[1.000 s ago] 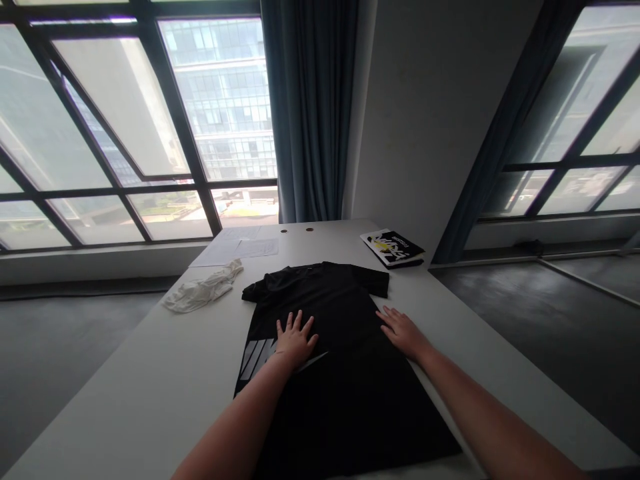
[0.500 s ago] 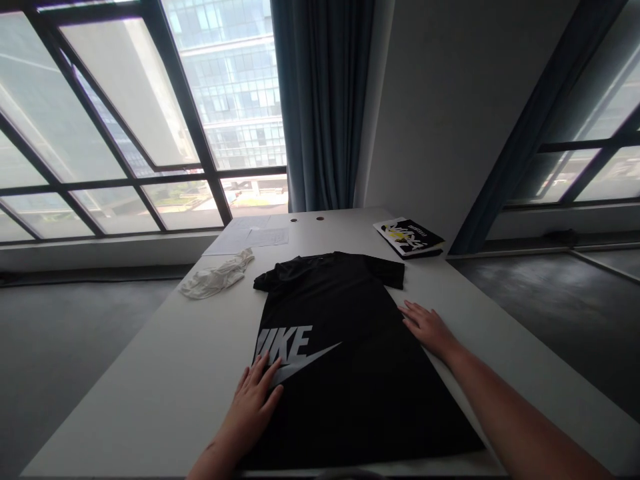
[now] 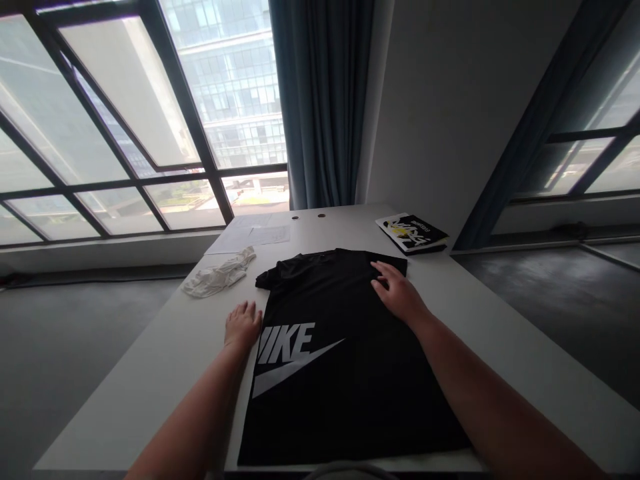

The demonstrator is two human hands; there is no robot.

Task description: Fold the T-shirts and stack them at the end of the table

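A black T-shirt (image 3: 350,373) with a grey NIKE print and swoosh lies spread out on the white table (image 3: 150,373), its collar end away from me and its hem near the front edge. My left hand (image 3: 243,325) rests beside the shirt's left edge, fingers stretched forward, holding nothing. On the upper right of the shirt, near the right sleeve, my right hand (image 3: 397,293) lies with fingers extended and nothing gripped. The left sleeve (image 3: 270,275) looks bunched, while the right sleeve is partly hidden behind my right hand.
Crumpled white cloth (image 3: 220,273) lies left of the shirt. Paper sheets (image 3: 260,233) are behind it. A black-and-white box or book (image 3: 413,233) sits at the far right. Two round holes pierce the table's far end. A blue curtain (image 3: 325,107) and windows stand beyond.
My left hand has moved forward from the print to the shirt's left edge, uncovering the lettering. My right hand has moved forward and left from the right edge onto the shirt near its sleeve.
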